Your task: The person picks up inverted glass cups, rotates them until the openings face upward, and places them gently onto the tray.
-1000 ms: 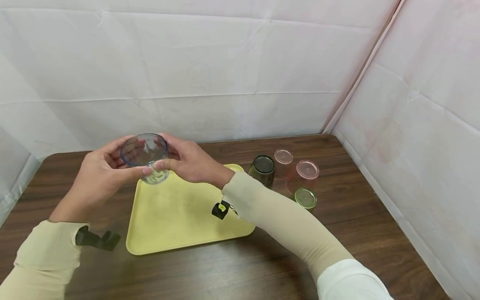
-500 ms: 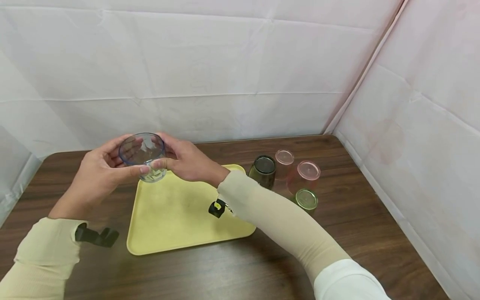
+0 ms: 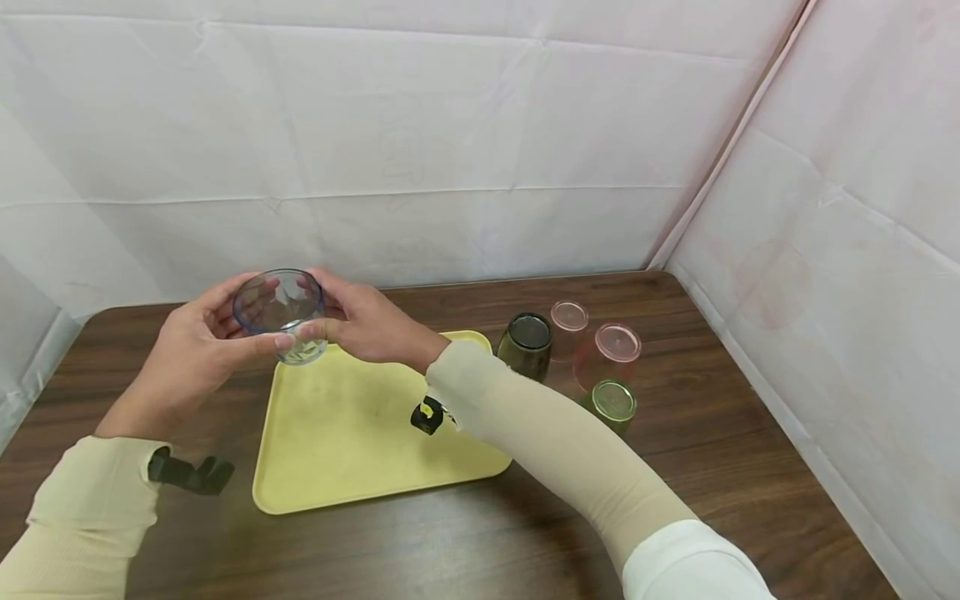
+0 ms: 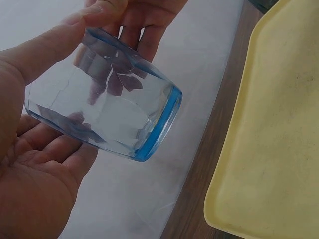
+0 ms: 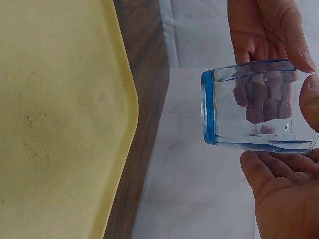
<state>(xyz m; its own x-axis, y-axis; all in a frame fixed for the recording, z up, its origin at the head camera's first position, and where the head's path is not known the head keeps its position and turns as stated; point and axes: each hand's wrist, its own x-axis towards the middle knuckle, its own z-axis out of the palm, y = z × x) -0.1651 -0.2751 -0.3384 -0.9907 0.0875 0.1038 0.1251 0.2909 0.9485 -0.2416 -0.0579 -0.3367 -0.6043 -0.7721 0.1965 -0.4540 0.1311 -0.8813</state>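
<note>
"So why would anyone need two hands for one glass (image 3: 280, 315)?"

"Probably for steadiness, since it looks smooth and slick. The left hand (image 3: 193, 343) grips one side and the right hand (image 3: 371, 323) the other, each with its thumb in front, up by the rim, and its fingers behind."

"Where exactly is it?"

"In the air, over the far left corner of the yellow tray (image 3: 341, 433). The wrist views show its thick blue base apart from both tray and counter (image 3: 720, 400)."

"Its mouth faces up, tipped a little toward the person?"

"Seems so; perhaps that lets them look inside."

"And the others?"

"Past the tray's right edge, toward the counter's far right corner: a dark glass (image 3: 528, 340) nearest the tray, a small pink glass (image 3: 568, 325), a larger pink glass (image 3: 615, 346) and a green glass (image 3: 613, 402). I'd say they stand upside down, wide mouths on the wood, which should make them hard to topple."

"Does the dark one touch the tray?"

"I can't tell; the sleeve (image 3: 525, 417) hides that edge."
</note>
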